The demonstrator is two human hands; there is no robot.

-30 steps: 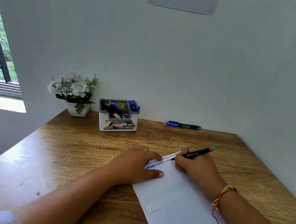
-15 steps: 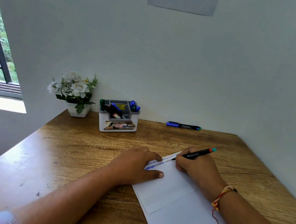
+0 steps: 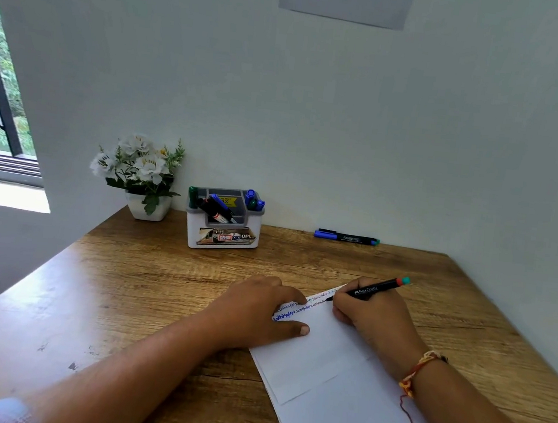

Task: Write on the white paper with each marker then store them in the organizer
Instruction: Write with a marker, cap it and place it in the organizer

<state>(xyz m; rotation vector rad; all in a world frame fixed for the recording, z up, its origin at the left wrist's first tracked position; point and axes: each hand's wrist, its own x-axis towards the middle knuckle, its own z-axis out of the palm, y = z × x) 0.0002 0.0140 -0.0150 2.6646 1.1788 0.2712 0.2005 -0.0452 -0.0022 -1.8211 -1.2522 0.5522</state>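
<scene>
The white paper (image 3: 340,372) in the lower right carries thin blue and darker script along its top edge. Just above it, the black marker (image 3: 374,288) has white lettering, a red band and a teal tip. Near the centre, the organizer (image 3: 223,236) is white with a grey top, a yellow sticker and a brownish printed label, on a table (image 3: 159,285) of warm brown wood grain, and at centre left the flowers (image 3: 137,165) are white with green leaves.

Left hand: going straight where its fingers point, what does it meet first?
Likely the tip of the black marker and the right hand gripping it, across the white paper from the left hand.
</scene>
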